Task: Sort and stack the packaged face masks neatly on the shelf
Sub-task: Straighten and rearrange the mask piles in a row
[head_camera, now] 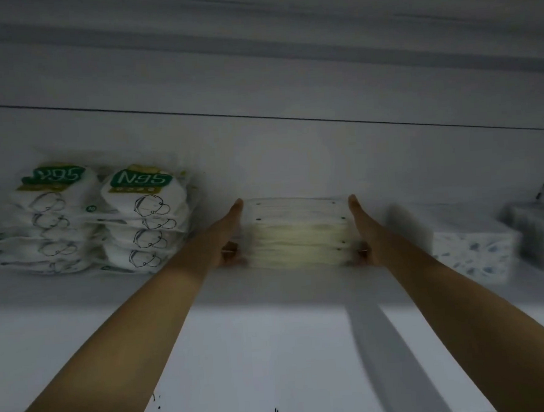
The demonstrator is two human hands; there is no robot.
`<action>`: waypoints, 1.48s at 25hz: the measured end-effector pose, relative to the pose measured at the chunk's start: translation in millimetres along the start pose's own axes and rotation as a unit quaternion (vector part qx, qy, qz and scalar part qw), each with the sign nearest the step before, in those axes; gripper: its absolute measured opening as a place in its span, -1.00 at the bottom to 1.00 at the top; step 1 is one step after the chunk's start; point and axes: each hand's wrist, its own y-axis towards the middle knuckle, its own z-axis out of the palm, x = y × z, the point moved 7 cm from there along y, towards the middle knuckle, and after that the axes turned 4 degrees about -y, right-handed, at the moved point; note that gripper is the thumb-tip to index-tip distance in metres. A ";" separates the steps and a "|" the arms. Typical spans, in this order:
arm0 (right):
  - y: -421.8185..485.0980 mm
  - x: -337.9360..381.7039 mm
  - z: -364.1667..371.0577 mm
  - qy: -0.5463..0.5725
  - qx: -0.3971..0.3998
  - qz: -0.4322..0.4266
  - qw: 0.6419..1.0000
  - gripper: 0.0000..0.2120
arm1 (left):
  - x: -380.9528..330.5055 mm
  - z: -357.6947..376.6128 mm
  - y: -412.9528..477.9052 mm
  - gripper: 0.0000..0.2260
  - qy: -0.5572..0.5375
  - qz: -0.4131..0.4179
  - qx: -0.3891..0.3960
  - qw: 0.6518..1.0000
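A stack of clear-wrapped pale face mask packs (298,233) sits in the middle of the white shelf (285,287). My left hand (231,233) lies flat against the stack's left side, fingers straight and pointing toward the back wall. My right hand (361,229) presses the right side the same way. Both thumbs sit at the stack's front corners. To the left stand two stacks of white N95 mask packs with green labels, the nearer N95 stack (144,217) and the left N95 stack (51,219).
A white box with a blue speckled pattern (470,247) stands on the shelf to the right of the stack, with a greyer box (539,221) beyond it. Another shelf board runs overhead. A white surface (258,366) lies below the shelf edge.
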 end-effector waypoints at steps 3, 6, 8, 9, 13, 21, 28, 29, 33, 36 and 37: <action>12.6 -1.7 3.8 -0.032 0.027 0.003 0.999 0.11 | -4.6 5.8 9.5 -0.36 0.029 -0.017 -0.009 0.999; 2.0 1.0 15.0 -0.120 0.048 0.010 0.992 0.08 | -9.7 11.4 15.4 -0.41 0.088 -0.020 -0.009 0.996; -1.1 5.0 17.0 -0.130 0.062 0.015 0.989 0.11 | -8.4 16.2 13.7 -0.46 0.074 -0.043 0.027 0.996; -0.7 5.3 16.4 -0.120 0.072 0.019 0.990 0.08 | -5.2 17.0 11.1 -0.47 0.054 -0.062 0.040 0.996; -10.5 2.1 23.6 -0.063 0.159 -0.006 0.985 -0.37 | 0.3 15.2 11.8 -0.60 0.043 -0.061 0.065 0.995; -18.6 18.2 12.4 0.068 0.195 -0.304 0.930 -0.23 | -19.8 26.1 -4.6 -0.19 0.019 0.265 0.135 0.955; -19.9 -3.1 8.1 0.091 0.072 -0.295 0.948 -0.20 | 6.1 35.3 -9.1 0.01 0.051 0.313 0.055 0.947; -22.3 0.0 5.1 0.098 0.028 -0.319 0.942 -0.35 | 2.9 35.5 -11.1 0.01 0.059 0.324 0.026 0.944; -23.5 7.0 -7.3 0.090 -0.080 -0.359 0.926 -0.76 | -6.7 40.8 -17.9 0.16 0.100 0.357 -0.004 0.929; -6.2 -8.2 -5.1 0.114 -0.021 -0.280 0.953 -0.40 | 13.6 40.4 -8.3 0.30 0.129 0.289 0.072 0.946; -4.2 -10.7 -6.7 0.118 -0.027 -0.270 0.955 -0.41 | 17.3 40.3 -6.6 0.27 0.127 0.281 0.088 0.947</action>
